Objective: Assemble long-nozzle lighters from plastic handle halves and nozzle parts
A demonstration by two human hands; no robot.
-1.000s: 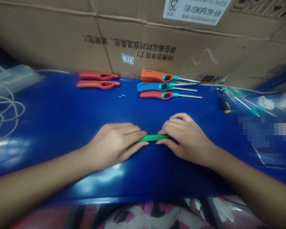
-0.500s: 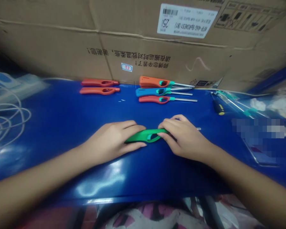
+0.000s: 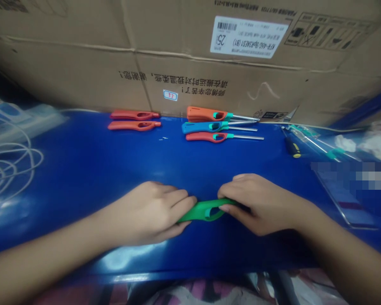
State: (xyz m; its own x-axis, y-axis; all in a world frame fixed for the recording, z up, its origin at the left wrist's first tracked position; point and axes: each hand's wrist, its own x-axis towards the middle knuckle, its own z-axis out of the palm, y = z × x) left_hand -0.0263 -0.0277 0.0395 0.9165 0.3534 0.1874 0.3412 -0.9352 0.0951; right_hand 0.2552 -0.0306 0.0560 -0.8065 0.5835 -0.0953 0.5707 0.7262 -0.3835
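Our left hand (image 3: 149, 212) and right hand (image 3: 260, 204) both grip the green lighter handle (image 3: 206, 210), just pulled nearer us

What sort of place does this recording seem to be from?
Probably an assembly workbench for lighters: long-nosed utility lighters lie in rows on a blue work surface, a black-and-yellow screwdriver lies nearby, and a cardboard shipping carton stands behind.
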